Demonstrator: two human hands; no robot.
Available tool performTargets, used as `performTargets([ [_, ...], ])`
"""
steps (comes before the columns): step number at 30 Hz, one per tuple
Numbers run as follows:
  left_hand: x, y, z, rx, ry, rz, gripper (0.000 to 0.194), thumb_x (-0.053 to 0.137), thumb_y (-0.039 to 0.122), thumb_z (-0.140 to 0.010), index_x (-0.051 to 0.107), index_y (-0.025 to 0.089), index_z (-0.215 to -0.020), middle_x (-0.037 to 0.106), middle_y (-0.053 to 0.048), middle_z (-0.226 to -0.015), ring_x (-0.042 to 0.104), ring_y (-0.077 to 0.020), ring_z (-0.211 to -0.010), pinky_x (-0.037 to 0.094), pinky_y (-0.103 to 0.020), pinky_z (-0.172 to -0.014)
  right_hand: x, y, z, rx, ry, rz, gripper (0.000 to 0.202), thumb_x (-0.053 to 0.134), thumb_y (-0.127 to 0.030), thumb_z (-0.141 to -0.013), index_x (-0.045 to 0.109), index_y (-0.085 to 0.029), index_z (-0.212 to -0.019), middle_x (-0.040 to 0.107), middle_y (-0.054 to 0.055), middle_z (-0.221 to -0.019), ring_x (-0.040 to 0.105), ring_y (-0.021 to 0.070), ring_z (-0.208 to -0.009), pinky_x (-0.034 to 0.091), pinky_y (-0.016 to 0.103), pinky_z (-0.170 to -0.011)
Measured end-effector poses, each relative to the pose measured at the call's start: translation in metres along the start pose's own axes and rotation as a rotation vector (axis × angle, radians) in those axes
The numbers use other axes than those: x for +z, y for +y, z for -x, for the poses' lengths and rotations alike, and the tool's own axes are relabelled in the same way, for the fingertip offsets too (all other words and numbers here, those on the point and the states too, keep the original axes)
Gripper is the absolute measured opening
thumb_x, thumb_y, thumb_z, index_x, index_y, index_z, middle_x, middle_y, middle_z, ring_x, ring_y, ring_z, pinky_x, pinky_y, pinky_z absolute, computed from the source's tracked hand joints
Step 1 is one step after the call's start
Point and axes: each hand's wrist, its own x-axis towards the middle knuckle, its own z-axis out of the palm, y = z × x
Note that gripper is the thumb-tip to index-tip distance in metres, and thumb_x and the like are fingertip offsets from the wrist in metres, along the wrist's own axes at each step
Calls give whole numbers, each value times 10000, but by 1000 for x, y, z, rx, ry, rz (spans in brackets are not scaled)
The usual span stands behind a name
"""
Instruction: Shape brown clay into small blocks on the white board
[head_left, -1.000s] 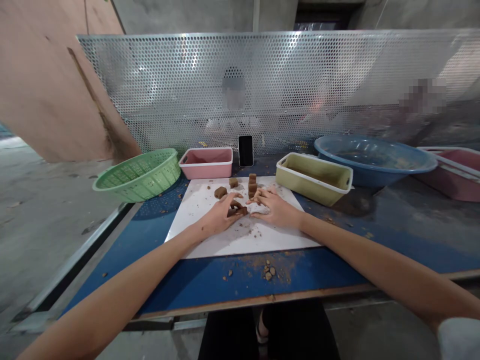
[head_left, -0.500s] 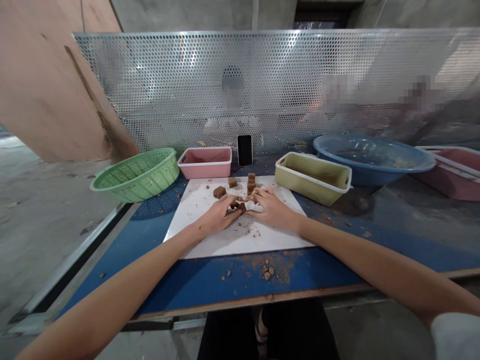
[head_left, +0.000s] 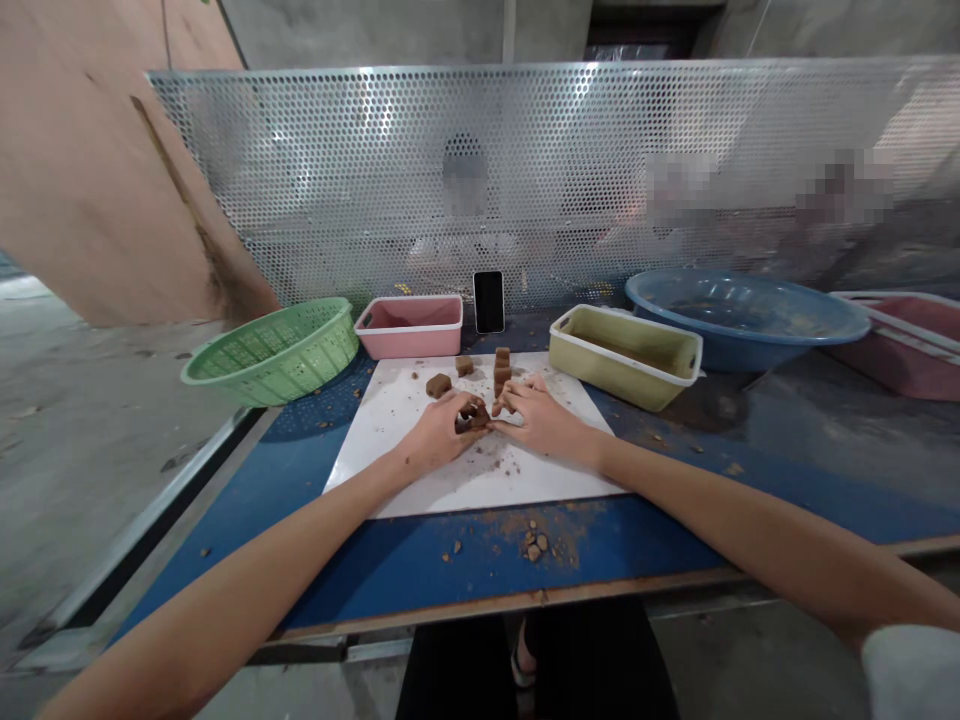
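Observation:
Over the middle of a white board, my left hand curls its thumb and fingers around a dark brown clay piece. My right hand is just to the right, fingers bent and thumb tip by the piece's right side; whether it grips anything is not clear. Behind my right fingers stands an upright brown clay form with a notched outline. Two brown clay blocks lie further back on the board, one at the left and a smaller one behind it. Crumbs are scattered around my hands.
Behind the board are a green basket, a pink bin, a propped phone, a yellow-green bin and a blue basin. Small clay lumps lie near the blue table's front edge. A perforated metal screen rises behind.
My fingertips have drawn slightly apart, and more of the dark clay piece shows in my left hand. The blocks and containers have not moved.

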Motion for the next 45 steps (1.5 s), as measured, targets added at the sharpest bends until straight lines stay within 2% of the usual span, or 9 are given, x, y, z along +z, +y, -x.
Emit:
performTargets([
  [11,1,1,0,25,15,-33,177,709,359,-939,701,220,-1049,723,-73,-1000,687,-250,-945,556,-382,-854,2,-1,1,-25,17,4,120,586,-296,-1044,663,-221,-992,722,65,-1051,647,246,-1024,335,454,-1012],
  [15,1,3,1,27,22,-70,175,708,357,-934,697,216,-1036,711,-82,-995,678,-257,-940,550,-386,-850,-6,1,3,-15,12,32,128,567,-233,-1022,683,-204,-1068,717,113,-1156,639,280,-1117,339,485,-1040],
  [20,3,4,4,52,21,-114,122,681,309,-942,707,222,-1023,688,-65,-942,656,-235,-871,539,-364,-815,-13,-4,4,42,120,-88,232,524,-335,-1072,722,-216,-1057,708,95,-1056,630,274,-1049,405,465,-968],
  [25,4,1,3,84,33,-147,123,675,278,-939,729,212,-1028,686,-66,-915,655,-229,-852,534,-359,-798,-17,-3,7,-188,51,27,325,470,-342,-1105,763,-236,-1196,684,84,-1024,603,249,-976,375,464,-965],
  [28,4,0,3,94,45,-134,145,679,286,-946,745,213,-1053,694,-68,-924,672,-232,-890,542,-357,-823,-17,1,7,-322,26,157,344,450,-296,-1104,780,-201,-1091,672,91,-975,579,229,-909,361,455,-940],
  [31,4,1,4,83,50,-126,151,699,252,-930,756,207,-1062,691,-62,-919,678,-219,-876,540,-341,-818,-15,5,7,-427,50,153,305,481,-241,-1079,763,-194,-975,654,61,-896,567,200,-855,360,432,-929],
  [35,4,3,4,81,48,-137,129,706,235,-928,765,205,-1039,685,-54,-898,667,-208,-853,529,-326,-805,-12,7,7,-429,118,154,260,499,-215,-1072,756,-178,-1064,659,75,-935,580,203,-873,381,424,-930],
  [40,4,2,3,81,49,-155,130,715,215,-909,762,200,-1029,668,-47,-882,656,-200,-831,528,-322,-800,-13,5,7,-469,70,106,248,514,-207,-1063,746,-199,-975,679,58,-917,597,191,-856,394,426,-933],
  [45,4,3,3,83,55,-137,126,693,235,-929,761,201,-1030,671,-49,-889,660,-203,-847,536,-324,-806,-14,3,7,-476,93,171,254,493,-204,-1072,745,-175,-1053,686,81,-919,612,220,-922,401,436,-937],
])
